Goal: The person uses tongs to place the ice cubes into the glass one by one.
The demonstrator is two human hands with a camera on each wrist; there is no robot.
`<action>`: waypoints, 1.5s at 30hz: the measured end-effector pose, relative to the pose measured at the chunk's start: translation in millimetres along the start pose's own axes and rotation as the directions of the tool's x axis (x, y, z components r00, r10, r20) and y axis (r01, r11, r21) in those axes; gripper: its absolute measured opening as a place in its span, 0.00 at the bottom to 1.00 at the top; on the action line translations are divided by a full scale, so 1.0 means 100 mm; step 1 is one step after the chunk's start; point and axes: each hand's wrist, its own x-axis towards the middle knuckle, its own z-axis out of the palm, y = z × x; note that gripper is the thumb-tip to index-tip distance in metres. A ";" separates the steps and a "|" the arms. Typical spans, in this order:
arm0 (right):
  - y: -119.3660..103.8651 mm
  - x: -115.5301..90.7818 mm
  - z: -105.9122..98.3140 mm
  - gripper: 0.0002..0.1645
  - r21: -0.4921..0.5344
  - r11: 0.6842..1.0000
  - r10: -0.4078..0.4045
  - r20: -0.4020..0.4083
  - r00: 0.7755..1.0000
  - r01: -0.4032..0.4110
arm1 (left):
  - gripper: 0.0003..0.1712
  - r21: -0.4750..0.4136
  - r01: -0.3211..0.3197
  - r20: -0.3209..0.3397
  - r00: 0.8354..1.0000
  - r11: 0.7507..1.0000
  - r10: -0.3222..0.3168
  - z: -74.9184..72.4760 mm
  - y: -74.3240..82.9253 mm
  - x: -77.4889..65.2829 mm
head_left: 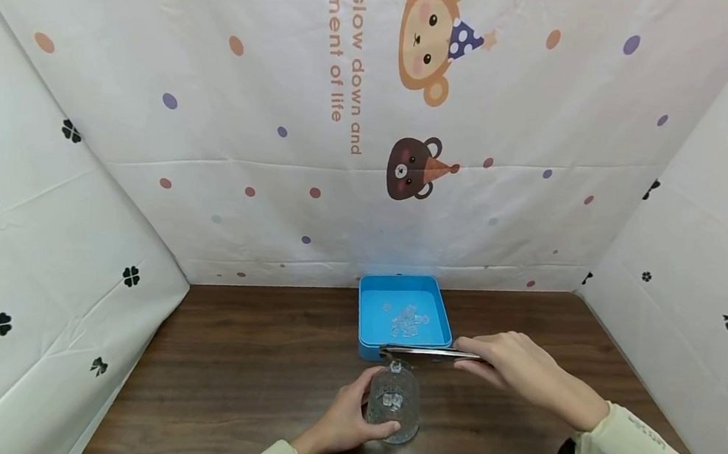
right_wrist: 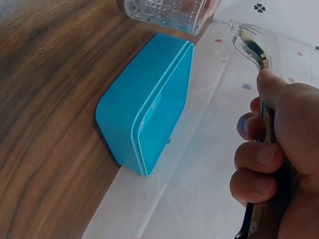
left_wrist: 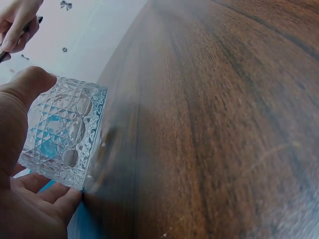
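My left hand (head_left: pixel 346 421) grips a clear patterned glass (head_left: pixel 403 409) on the table, thumb on the near side and fingers round the far side. Clear ice-like cubes (head_left: pixel 392 400) show inside it. My right hand (head_left: pixel 516 365) holds metal tongs (head_left: pixel 427 351), which have a fork-shaped end and a spoon-shaped end (right_wrist: pixel 251 47). At their tips, over the glass mouth, is a small clear cube (head_left: pixel 396 366). Behind the glass stands a blue square box (head_left: pixel 367 349) with several clear pieces (head_left: pixel 409 322) in it.
The dark wooden table (head_left: pixel 243 362) meets a white printed cloth wall (head_left: pixel 238 221) at the back. Similar cloth walls (head_left: pixel 19 272) rise at both sides. The blue box sits close to the back wall.
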 end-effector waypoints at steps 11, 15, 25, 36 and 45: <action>0.02 -0.03 0.05 0.15 0.014 1.000 0.007 0.016 1.000 -0.008 | 0.46 -0.004 0.036 0.011 0.999 0.999 -0.036 -0.01 0.01 0.02; 0.01 -0.03 0.06 0.15 0.017 1.000 -0.006 0.009 1.000 0.005 | 0.45 -0.005 0.033 0.012 0.999 0.999 -0.033 -0.01 0.02 0.02; 0.00 -0.03 0.09 0.13 0.009 1.000 0.007 0.020 1.000 -0.007 | 0.45 -0.008 0.047 0.019 0.999 0.999 -0.046 -0.01 0.01 0.01; 0.01 -0.05 0.11 0.11 0.014 1.000 0.020 0.016 1.000 -0.020 | 0.47 0.011 0.053 0.019 0.998 0.999 -0.053 -0.01 0.02 0.01; 0.02 -0.07 0.13 0.13 0.030 0.999 0.028 0.029 0.999 -0.029 | 0.45 0.010 0.038 0.021 0.999 0.999 -0.038 -0.01 0.01 0.01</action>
